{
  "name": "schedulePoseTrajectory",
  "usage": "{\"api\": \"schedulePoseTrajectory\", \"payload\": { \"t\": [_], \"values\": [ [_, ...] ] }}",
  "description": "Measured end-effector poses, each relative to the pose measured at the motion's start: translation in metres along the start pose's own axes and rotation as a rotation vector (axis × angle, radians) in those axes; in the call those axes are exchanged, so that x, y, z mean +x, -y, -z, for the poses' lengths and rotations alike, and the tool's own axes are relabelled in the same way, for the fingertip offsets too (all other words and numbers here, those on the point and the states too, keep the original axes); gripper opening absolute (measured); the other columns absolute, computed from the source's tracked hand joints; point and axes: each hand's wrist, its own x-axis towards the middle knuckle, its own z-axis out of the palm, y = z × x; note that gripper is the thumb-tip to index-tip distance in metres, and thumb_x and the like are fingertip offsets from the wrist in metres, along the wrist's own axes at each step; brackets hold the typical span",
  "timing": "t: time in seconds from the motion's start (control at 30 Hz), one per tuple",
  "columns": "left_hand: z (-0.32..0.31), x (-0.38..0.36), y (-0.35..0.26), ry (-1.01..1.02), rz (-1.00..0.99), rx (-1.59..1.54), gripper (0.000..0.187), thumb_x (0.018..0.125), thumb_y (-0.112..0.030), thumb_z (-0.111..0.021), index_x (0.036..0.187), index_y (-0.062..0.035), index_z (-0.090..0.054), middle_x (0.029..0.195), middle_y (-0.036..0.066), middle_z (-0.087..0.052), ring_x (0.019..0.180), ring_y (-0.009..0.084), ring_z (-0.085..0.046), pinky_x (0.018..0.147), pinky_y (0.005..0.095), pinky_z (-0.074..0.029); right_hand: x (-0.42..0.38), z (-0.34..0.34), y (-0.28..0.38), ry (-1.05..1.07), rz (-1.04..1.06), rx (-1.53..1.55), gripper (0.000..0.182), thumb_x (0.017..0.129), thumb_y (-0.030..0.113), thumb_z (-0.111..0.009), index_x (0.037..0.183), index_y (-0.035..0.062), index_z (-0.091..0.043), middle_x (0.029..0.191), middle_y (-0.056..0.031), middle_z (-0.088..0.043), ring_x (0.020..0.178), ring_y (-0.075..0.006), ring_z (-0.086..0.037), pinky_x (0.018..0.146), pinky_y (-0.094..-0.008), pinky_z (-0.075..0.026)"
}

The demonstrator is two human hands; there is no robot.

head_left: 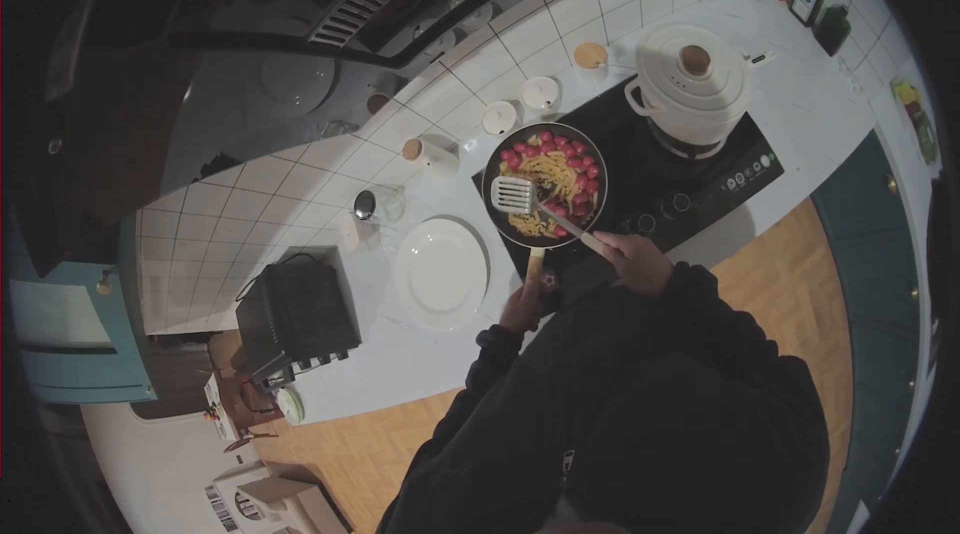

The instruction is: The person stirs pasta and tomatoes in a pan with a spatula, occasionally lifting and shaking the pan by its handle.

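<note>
A dark frying pan [497,214] sits on the black hob, filled with yellow pasta and red tomatoes [560,169]. My left hand [523,306] grips the pan's wooden handle [535,264] at the near side. My right hand [633,259] holds the wooden handle of a slotted metal spatula [516,195], whose blade rests over the food at the pan's left side. Both sleeves are dark.
A white empty plate [441,272] lies left of the pan. A white lidded pot [690,82] stands on the hob's far right. Small white bowls [540,92], a black toaster [296,316] and bottles [806,0] stand along the tiled counter.
</note>
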Motion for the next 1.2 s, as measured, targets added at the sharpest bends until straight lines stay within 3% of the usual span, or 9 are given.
{"api": "schedulePoseTrajectory", "payload": {
  "t": [0.5,0.9,1.1,1.2],
  "values": [
    [0.0,-0.004,-0.004,0.015,0.007,0.005,0.049,0.095,-0.054,-0.034,0.085,-0.0093,-0.05,0.063,0.004,-0.046,0.047,0.0156,-0.042,0.035,0.028,-0.034,0.004,-0.006,-0.004,0.025,-0.009,-0.006,0.051,0.097,0.027,-0.033,0.136,-0.002,-0.048,0.139,-0.0181,-0.051,0.131,-0.0298,-0.046,0.111,-0.0361,-0.033],
    [0.001,-0.002,-0.002,0.018,0.027,-0.013,0.057,0.094,-0.062,-0.034,0.092,-0.0082,-0.053,0.065,0.005,-0.047,0.048,0.0156,-0.043,0.036,0.0282,-0.035,0.009,-0.009,-0.009,-0.002,0.01,-0.006,0.049,0.097,0.027,-0.034,0.134,-0.0007,-0.051,0.137,-0.0167,-0.053,0.129,-0.029,-0.048,0.109,-0.0346,-0.034],
    [-0.002,-0.006,-0.007,-0.011,0.04,-0.014,0.054,0.094,-0.06,-0.035,0.082,-0.0102,-0.05,0.061,0.003,-0.045,0.048,0.0141,-0.04,0.037,0.0278,-0.032,0.007,-0.008,-0.005,0.0,-0.003,0.0,0.05,0.098,0.027,-0.035,0.135,-0.0014,-0.049,0.138,-0.0173,-0.051,0.131,-0.0289,-0.046,0.111,-0.0358,-0.033],
    [-0.002,-0.007,-0.011,0.001,0.026,-0.02,0.05,0.095,-0.057,-0.037,0.085,-0.0103,-0.051,0.062,0.002,-0.044,0.048,0.0127,-0.039,0.036,0.0269,-0.031,0.006,-0.007,-0.003,-0.029,-0.024,0.032,0.049,0.098,0.027,-0.036,0.135,0.0,-0.05,0.138,-0.0164,-0.052,0.13,-0.0286,-0.047,0.11,-0.0353,-0.034]
  ]
}}
